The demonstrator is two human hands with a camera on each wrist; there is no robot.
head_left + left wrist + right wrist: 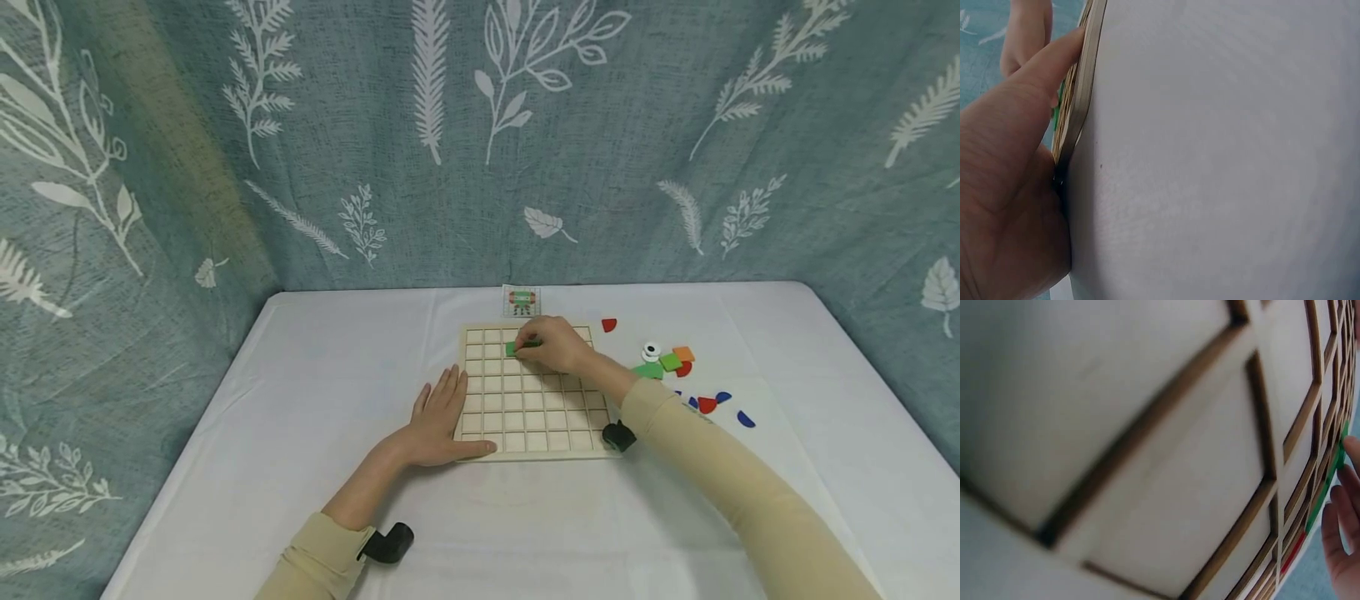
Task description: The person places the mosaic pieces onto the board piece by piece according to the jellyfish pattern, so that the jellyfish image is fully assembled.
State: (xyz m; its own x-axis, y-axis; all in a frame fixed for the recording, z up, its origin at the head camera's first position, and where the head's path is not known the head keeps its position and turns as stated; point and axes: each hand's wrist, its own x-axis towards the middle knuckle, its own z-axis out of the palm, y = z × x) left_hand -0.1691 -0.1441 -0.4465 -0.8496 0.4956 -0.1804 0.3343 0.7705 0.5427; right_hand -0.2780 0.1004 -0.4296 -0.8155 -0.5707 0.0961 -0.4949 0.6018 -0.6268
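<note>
A pale wooden grid board lies on the white-covered table. My left hand rests along its left edge with fingers straight, its thumb reaching across the front left corner; in the left wrist view the thumb lies against the board's rim. Over the board's far rows, my right hand pinches a green piece between thumb and curled fingers, partly covering it. The right wrist view shows a long green strip at those fingertips, low against the grid.
Behind the board lies a small card with a red and green figure. To the right are a red piece, a white ring-like piece, green pieces, an orange piece and several blue pieces. A patterned curtain borders the table.
</note>
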